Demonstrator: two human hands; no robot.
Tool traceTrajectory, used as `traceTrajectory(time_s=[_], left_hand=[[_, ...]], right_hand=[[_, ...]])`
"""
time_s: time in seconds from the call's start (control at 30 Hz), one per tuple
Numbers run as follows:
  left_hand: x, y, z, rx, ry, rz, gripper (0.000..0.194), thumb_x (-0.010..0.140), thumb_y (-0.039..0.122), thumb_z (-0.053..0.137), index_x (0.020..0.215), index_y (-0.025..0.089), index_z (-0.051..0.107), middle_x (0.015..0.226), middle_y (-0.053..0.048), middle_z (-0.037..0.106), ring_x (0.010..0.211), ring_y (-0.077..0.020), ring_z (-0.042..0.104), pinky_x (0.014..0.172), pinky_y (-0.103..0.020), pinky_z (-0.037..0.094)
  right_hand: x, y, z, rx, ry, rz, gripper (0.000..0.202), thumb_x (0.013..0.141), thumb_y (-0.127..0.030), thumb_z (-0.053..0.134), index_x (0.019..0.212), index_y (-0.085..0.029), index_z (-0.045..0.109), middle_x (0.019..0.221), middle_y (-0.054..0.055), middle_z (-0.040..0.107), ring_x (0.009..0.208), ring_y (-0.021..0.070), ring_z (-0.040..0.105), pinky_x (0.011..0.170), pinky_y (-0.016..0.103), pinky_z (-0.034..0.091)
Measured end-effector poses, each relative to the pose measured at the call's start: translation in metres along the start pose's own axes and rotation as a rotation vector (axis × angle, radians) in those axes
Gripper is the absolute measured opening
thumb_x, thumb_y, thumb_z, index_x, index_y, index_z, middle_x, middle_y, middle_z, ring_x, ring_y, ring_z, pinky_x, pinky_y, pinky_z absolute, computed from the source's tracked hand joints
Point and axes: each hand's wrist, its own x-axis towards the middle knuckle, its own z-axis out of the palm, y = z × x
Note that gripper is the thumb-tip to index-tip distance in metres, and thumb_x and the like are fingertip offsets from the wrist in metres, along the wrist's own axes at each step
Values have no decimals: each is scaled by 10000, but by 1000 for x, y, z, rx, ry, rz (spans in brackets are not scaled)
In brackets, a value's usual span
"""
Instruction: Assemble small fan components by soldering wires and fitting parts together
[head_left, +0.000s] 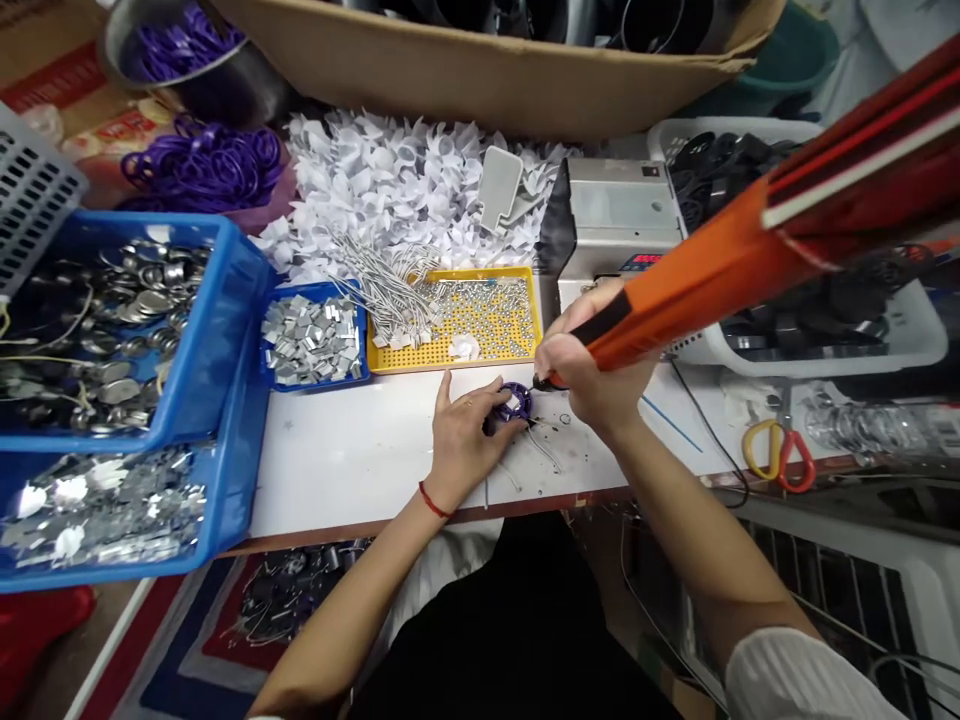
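Observation:
On the white tabletop (pixel 337 455), a small round purple part (pixel 515 402) with a white piece in its centre lies between the thumb and fingers of my left hand (pixel 471 432). My right hand (pixel 600 375) is closed around the lower end of an orange power screwdriver (pixel 697 280), which slants up to the right. Its dark tip is at the right edge of the purple part. Thin white wires (pixel 544 450) trail from the part toward the front edge.
Behind my hands is a yellow tray (pixel 536 310) of screws and wires. Blue bins (pixel 244 300) of metal pieces stand left. A metal box (pixel 622 205), white basket (pixel 911 340) and scissors (pixel 780 455) are right. White pieces (pixel 390 180) are heaped behind.

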Motion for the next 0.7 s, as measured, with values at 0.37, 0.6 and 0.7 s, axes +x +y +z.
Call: traceTrajectory(time_s=[0.37,0.6,0.7], left_hand=[[0,-1,0,7,-50,-47,254,775,333,750,982,228,648,972,-14,755,886,-211,715,1164,-535,313],[4,3,0,-9,-12,-111,347,763,287,739,1060,211,574,970,-9,724,871,-198,696,1109,-453,411],[5,3,0,-25,-13,-104,305,741,269,765,984,206,592,916,7,726,855,-196,699,1099,-446,424]], right_hand=[[-12,13,8,113,-63,-43,329,754,-395,694,718,-241,405,507,-81,484,418,100,500,395,254,415],[-23,23,11,185,-95,-80,266,772,-358,689,768,-246,447,550,-76,508,399,95,483,378,259,432],[-24,26,11,168,-99,-114,270,741,-318,724,764,-241,466,557,-70,540,416,103,511,374,255,435]])
